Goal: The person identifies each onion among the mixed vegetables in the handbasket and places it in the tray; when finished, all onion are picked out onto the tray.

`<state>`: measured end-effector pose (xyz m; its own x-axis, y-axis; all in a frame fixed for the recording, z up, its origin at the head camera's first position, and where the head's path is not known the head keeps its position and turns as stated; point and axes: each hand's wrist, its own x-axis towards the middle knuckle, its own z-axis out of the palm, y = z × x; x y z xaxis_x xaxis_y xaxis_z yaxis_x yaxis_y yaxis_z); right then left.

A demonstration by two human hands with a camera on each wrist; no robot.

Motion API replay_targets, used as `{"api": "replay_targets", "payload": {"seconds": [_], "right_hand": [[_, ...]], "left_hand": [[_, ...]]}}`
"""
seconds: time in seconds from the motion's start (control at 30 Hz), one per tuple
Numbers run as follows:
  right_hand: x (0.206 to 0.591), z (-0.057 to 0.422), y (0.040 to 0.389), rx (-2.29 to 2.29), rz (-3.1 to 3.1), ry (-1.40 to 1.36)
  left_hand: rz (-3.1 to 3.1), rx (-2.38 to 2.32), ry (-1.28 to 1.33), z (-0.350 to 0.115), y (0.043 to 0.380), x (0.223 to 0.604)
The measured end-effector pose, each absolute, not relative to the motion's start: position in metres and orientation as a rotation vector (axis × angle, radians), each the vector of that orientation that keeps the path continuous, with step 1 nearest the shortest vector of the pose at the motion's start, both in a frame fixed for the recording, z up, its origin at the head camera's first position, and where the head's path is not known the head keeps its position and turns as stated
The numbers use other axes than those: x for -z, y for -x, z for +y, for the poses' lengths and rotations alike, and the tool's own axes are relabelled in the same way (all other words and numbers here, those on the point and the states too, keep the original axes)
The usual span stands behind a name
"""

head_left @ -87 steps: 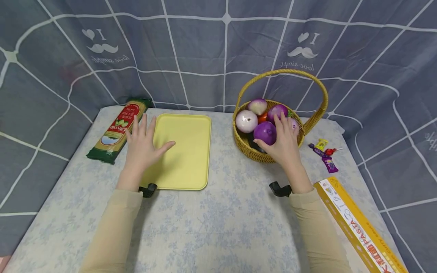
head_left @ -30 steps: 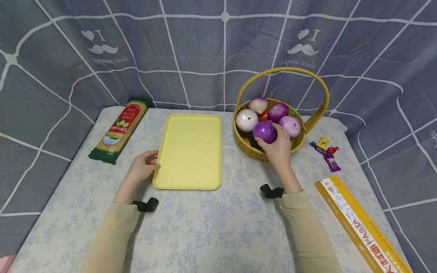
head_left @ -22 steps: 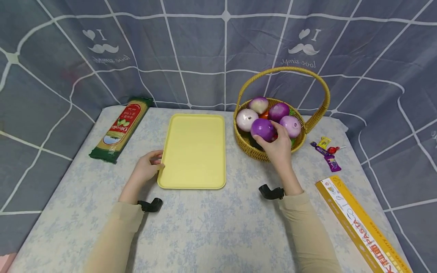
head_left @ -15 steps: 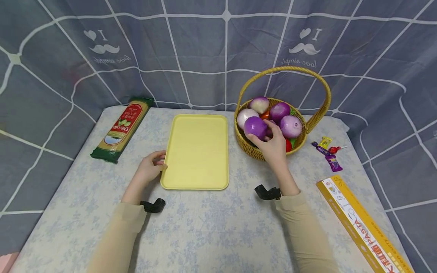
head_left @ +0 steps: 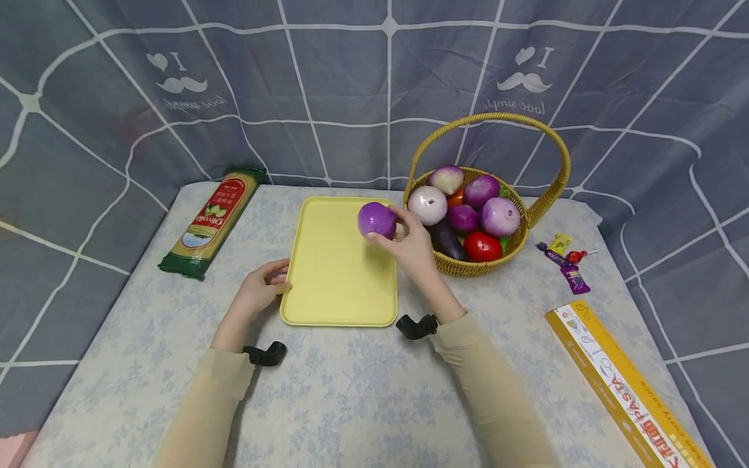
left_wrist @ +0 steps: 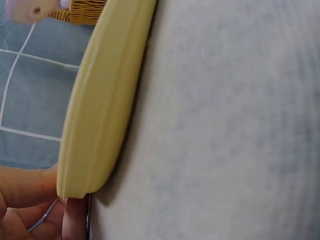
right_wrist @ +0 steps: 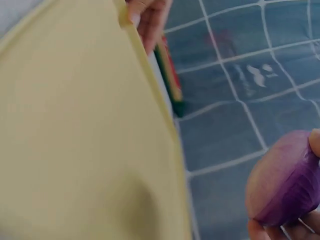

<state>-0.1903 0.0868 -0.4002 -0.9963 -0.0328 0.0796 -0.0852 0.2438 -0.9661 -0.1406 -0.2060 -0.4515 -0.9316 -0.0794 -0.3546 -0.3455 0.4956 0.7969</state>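
My right hand [head_left: 412, 246] grips a purple onion [head_left: 376, 220] between thumb and fingers, over the right side of the yellow tray [head_left: 333, 286]. In the right wrist view the onion [right_wrist: 285, 182] hangs above the tray, and its shadow falls on the tray surface. My left hand [head_left: 257, 291] pinches the tray's left edge, thumb on top and fingers below, as the left wrist view shows at the tray's rim [left_wrist: 100, 115]. The wicker basket [head_left: 456, 268] to the right holds several onions, an eggplant [head_left: 446, 240] and a red tomato [head_left: 482, 247].
A green and gold pasta packet [head_left: 210, 221] lies at the back left. Right of the basket are wrapped candies [head_left: 575, 279] and a red lollipop [head_left: 575, 257]. A long yellow pasta box [head_left: 626, 383] lies at the front right. A grey checked cloth hangs behind.
My right hand took the purple onion out of the basket and carried it left over the tray, exposing the eggplant and tomato. My left hand took the tray's edge; the tray slid right.
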Motion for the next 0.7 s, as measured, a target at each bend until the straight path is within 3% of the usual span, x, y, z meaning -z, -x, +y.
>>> {"api": "replay_targets", "payload": {"seconds": [0.33,0.7], "right_hand": [[0.433,0.032,0.223,-1.792,-2.647,-0.155],[0.438,0.001,0.249,-1.544,-2.82,-0.227]], "left_hand": [[2.438,-1.478,0.331,-0.206,0.139,0.454],[2.474,-1.426,0.342,-0.203,0.139,0.453]]}}
